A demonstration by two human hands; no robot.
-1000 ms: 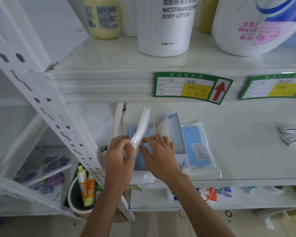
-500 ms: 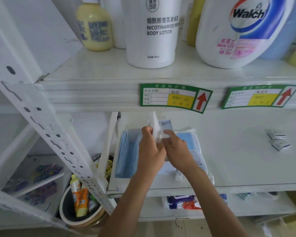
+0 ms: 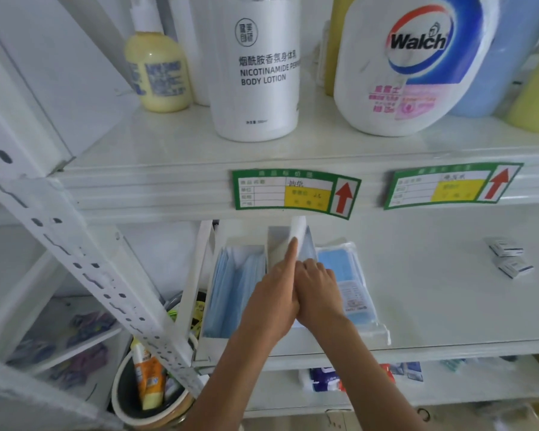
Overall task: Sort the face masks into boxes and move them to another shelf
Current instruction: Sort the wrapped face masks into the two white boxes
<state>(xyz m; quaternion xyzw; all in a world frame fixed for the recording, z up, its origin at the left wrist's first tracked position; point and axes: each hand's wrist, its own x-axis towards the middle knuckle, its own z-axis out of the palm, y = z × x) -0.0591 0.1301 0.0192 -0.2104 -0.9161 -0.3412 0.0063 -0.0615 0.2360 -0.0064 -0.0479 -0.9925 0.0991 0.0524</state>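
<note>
**Mask pack now going into the second box**

On the white metal shelf (image 3: 433, 306), at the left, stands an open white cardboard box (image 3: 227, 335) already filled with pale blue face masks (image 3: 231, 287) standing on edge. A second earlier the clear-wrapped pack was held up over this box; half a second ago it was rising between both hands. Now it has shifted to the right, to the second open white box (image 3: 276, 244), just beside the first.

The left hand (image 3: 274, 301) has its index finger stretched out along the thin white plastic-wrapped mask pack (image 3: 297, 236), pressing it upright against the masks in that box; its other fingers are curled loosely, and I cannot tell whether they pinch anything. The right hand (image 3: 319, 293) touches the left at the knuckles, fingers bent down towards the pack's lower edge; whether it grips the pack or only steadies it is hidden.

Just right of the hands a sealed clear bag of blue masks (image 3: 347, 275) with a printed label lies flat on the shelf, unsorted. Further right, well apart, lie two small white packets (image 3: 507, 256).

The move suggests the left box is judged full and the filling has passed to the second one. The flat bag probably comes next, and carrying the boxes to another shelf is not yet begun.
</note>
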